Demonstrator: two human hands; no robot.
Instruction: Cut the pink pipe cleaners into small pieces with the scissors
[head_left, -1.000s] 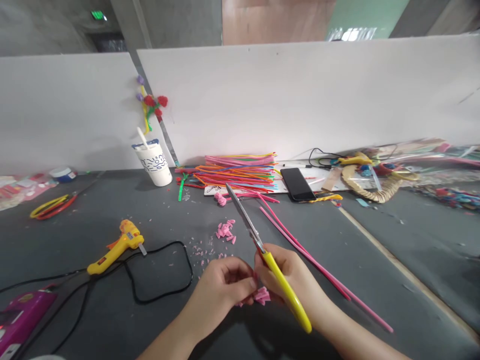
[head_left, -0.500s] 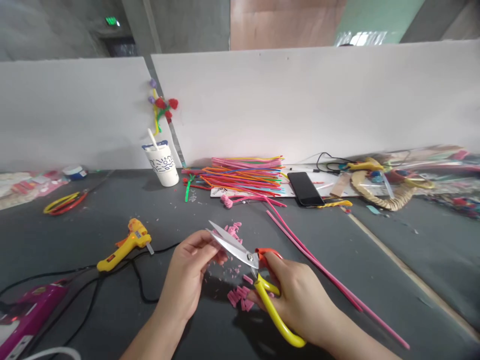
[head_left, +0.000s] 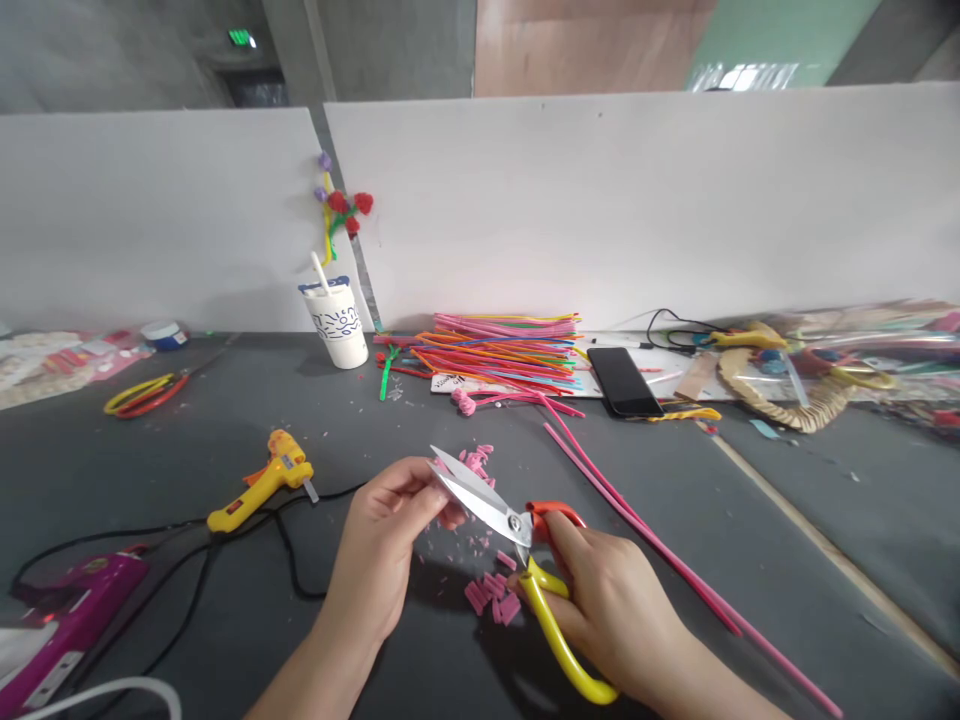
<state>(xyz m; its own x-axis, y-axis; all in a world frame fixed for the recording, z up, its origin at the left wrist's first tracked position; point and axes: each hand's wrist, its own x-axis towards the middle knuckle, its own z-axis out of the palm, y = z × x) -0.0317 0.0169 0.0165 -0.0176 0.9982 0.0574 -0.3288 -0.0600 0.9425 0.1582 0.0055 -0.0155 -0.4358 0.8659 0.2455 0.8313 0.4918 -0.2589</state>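
My right hand (head_left: 600,590) grips a pair of scissors (head_left: 480,505) by its red and yellow handles. The blades are slightly apart and point up and left, their tips at the fingers of my left hand (head_left: 397,525). Thumb and forefinger of that hand are pinched on a small pink pipe cleaner piece, mostly hidden by the fingers and blades. Below the scissors lies a small pile of short pink cuttings (head_left: 493,597). Another pile of pink bits (head_left: 478,462) sits just behind the blades, with fine pink fluff scattered between.
Two long pink pipe cleaners (head_left: 645,530) stretch along the right. At the back are a bundle of coloured pipe cleaners (head_left: 499,350), a phone (head_left: 622,380) and a cup (head_left: 339,325). A yellow glue gun (head_left: 262,485), its cable and a purple power strip (head_left: 79,625) lie left.
The whole view has shifted slightly, so things appear a little further right. Both hands and the scissors keep nearly the same pose, with the blades still at the left fingertips.
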